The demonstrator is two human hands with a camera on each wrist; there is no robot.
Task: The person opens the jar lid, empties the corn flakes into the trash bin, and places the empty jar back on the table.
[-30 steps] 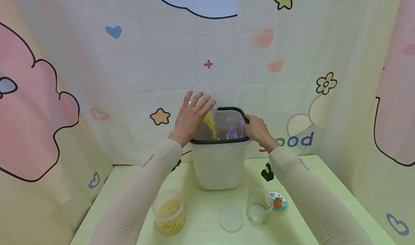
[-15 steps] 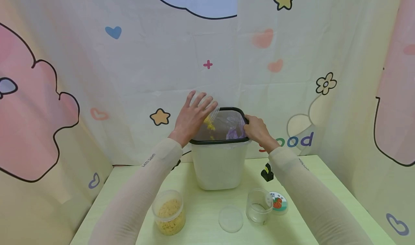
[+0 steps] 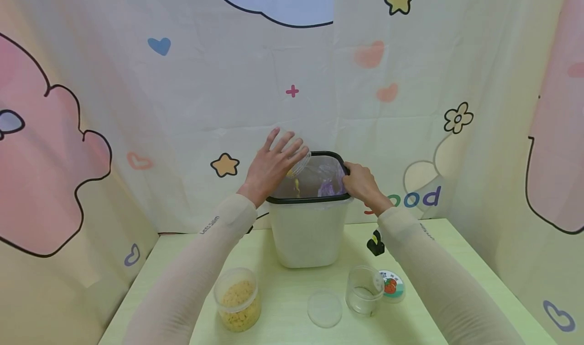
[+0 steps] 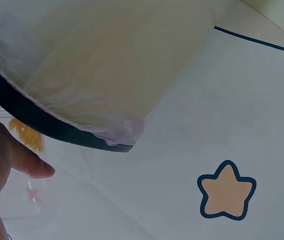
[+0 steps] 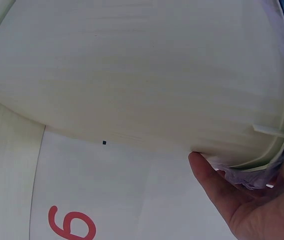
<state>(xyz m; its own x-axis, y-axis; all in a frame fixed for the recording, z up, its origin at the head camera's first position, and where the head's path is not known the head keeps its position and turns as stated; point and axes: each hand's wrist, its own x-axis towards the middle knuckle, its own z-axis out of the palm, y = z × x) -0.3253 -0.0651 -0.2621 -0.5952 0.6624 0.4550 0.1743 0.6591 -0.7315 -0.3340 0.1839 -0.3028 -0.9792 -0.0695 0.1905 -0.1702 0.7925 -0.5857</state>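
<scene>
In the head view the left hand (image 3: pixel 272 165) grips a clear cup (image 3: pixel 301 164) under its fingers, tipped, apparently so yellow bits (image 3: pixel 297 186) drop into the bin (image 3: pixel 307 233); the right hand (image 3: pixel 360 180) grips its rim (image 3: pixel 310 200), likely for steadiness. In the left wrist view, the cup looks see-through, yellow bits just beyond the thumb. In the right wrist view, the thumb touches the bin's pale wall.

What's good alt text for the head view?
A person's left-hand grip tips yellow bits from a clear container into a white bin, its black rim held by the right-hand grip. On the table: a tub of yellowish pieces, a clear jar and two lids.
</scene>
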